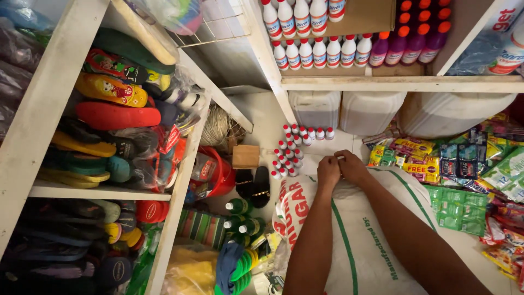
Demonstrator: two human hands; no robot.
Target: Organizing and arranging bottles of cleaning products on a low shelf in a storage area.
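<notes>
Head view showed our left hand [328,172] and right hand [352,166] both pinched shut on the top edge of the white sack [371,235] standing on the floor, its mouth seemingly not yet opened.

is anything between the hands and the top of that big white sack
Nothing visible. The left hand and right hand already rest side by side on the gathered top edge of the white sack. The small red-capped bottles stand beyond it, out of the way.
</notes>
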